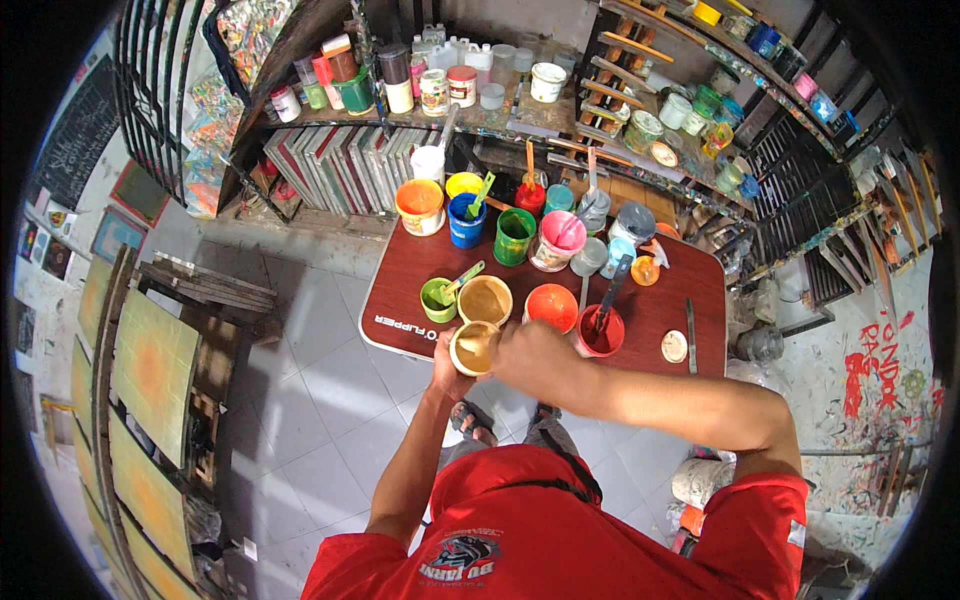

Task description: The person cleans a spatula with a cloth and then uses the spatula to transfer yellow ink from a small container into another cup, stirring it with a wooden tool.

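My left hand is wrapped round a small pale tub of tan paint at the table's front edge. Close against the tub's right side, my right hand is closed, its fingers toward the opening; whatever it grips is hidden. Just beyond stands a larger tub of ochre paint. To its left is a light green cup with a green spatula in it. An orange paint tub sits behind my right hand, beside a red paint tub holding a dark-handled spatula.
Several paint pots, including a blue one and a dark green one, crowd the far side of the red-brown table. A round lid and a thin flat strip lie at right. Behind stands a loaded shelf.
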### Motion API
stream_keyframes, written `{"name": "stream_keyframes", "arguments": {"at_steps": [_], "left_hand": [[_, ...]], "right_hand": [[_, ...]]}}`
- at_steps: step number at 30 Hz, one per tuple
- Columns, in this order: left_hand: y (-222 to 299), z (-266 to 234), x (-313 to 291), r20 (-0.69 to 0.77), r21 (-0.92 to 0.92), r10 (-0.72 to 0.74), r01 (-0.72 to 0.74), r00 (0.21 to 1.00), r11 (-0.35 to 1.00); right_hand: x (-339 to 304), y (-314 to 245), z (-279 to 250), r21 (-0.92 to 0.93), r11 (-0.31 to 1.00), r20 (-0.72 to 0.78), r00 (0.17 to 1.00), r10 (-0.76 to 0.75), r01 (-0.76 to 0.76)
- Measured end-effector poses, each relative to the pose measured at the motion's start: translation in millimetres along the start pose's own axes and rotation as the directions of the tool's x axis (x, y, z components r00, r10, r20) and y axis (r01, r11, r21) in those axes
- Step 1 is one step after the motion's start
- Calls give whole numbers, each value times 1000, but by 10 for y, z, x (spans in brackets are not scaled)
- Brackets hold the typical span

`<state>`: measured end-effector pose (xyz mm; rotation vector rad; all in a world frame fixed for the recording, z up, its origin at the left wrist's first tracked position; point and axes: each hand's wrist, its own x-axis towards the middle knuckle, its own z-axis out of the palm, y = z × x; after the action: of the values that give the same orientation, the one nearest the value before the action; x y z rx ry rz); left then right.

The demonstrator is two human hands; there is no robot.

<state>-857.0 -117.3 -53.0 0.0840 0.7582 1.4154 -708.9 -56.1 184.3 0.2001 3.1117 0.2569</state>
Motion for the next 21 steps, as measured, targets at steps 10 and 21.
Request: {"name": "stream_keyframes", "arguments": {"at_steps": [10, 21], "left_hand": [[195, 53, -47, -38, 161, 20, -14, 999, 987], [256, 46, -68, -155, 265, -27, 68, 988, 962]], "right_hand": [[7, -25, 132, 23, 1000, 62, 998, -8, 6], [-12, 259, 150, -188, 978, -74, 991, -108, 93]]}}
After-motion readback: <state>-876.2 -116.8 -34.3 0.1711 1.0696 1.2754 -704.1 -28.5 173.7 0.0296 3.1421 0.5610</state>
